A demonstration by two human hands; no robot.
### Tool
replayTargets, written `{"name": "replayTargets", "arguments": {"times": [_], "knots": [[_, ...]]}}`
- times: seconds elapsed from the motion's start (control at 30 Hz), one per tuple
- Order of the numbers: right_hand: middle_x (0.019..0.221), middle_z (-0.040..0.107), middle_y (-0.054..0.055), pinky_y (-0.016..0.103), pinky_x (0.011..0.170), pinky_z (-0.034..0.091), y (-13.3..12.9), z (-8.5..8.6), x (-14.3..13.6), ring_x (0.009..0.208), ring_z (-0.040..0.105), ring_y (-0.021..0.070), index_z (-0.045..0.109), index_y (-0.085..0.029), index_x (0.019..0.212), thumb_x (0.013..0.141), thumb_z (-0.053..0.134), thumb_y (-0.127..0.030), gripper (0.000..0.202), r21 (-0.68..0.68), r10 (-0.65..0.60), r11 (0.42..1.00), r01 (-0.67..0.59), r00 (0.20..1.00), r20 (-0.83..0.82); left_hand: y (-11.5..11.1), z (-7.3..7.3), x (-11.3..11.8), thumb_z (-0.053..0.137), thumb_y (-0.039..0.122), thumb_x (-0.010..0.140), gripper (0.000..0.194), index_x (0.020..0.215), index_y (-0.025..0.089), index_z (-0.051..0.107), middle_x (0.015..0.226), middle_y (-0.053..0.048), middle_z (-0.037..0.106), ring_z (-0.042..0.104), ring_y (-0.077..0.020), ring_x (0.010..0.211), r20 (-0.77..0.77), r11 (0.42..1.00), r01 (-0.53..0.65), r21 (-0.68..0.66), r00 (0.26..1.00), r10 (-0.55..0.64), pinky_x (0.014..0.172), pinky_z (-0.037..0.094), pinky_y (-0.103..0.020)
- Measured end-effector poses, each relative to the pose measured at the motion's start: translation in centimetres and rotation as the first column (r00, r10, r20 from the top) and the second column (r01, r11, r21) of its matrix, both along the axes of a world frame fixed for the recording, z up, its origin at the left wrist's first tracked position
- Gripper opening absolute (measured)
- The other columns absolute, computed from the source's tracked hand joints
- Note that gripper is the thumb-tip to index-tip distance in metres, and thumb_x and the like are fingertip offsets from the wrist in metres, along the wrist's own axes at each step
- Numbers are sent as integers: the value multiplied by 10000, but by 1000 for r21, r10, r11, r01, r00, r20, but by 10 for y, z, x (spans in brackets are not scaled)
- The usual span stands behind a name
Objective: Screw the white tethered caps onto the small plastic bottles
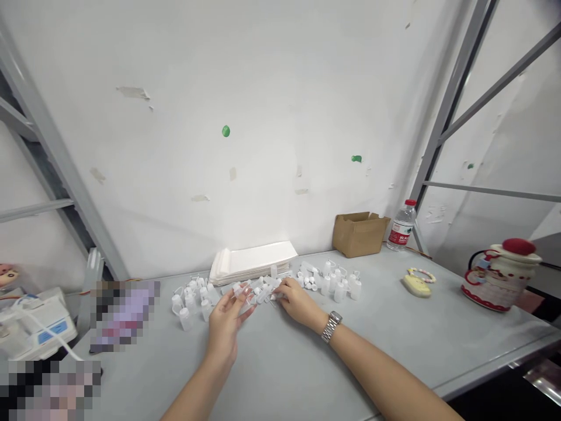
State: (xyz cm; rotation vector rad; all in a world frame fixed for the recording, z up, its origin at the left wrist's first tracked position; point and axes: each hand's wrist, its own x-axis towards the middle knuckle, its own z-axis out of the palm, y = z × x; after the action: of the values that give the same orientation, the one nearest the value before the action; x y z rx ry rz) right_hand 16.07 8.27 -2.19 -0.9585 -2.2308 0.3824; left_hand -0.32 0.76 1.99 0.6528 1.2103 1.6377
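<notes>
My left hand (225, 316) is curled round a small translucent plastic bottle (242, 289), held just above the grey table. My right hand (297, 301), with a metal watch at its wrist, reaches into a pile of small white caps and clear plastic pieces (263, 290). Its fingertips are pinched together there, and what they hold is too small to make out. Left of my left hand, several small bottles with white caps (184, 318) stand upright in a group. Another group of capped bottles (339, 291) stands right of my right hand, beside some loose white caps (309, 282).
Behind the pile lies a stack of white sheets (258, 257) against the wall. An open cardboard box (358, 235) and a water bottle (401, 228) stand at the back right. Further right are a yellow case (416, 286) and a decorated jug (499, 278). A white device (39, 327) is at left.
</notes>
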Motion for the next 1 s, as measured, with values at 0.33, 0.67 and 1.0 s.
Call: {"name": "replayTargets", "arguments": {"times": [0.33,0.67,1.0], "knots": [[907,538,68,307,779,418,-4,-1,-4,870,500,194,618,-162,848,722,650,-195,135,-67,-51,996,52,999,14,-1,1,1,643,194,709,194,897,153,615,1018,-110,649,569,-234,1027,-14,999,11,-31,1000,-12,645,553,-259],[907,525,69,297,760,421,-6,5,-3,822,510,178,594,-167,861,726,565,-87,159,-76,-116,991,113,993,-29,-2,0,2,686,255,664,320,956,157,599,1018,-102,646,587,-232,977,-99,999,35,-6,994,-36,584,538,-241],[879,537,67,288,746,405,-10,4,-4,799,518,175,598,-168,930,742,519,-90,218,-81,-163,983,164,986,23,-3,2,4,705,292,635,377,973,168,595,1043,-105,640,580,-225,977,-94,999,34,-31,995,-37,570,512,-226]]}}
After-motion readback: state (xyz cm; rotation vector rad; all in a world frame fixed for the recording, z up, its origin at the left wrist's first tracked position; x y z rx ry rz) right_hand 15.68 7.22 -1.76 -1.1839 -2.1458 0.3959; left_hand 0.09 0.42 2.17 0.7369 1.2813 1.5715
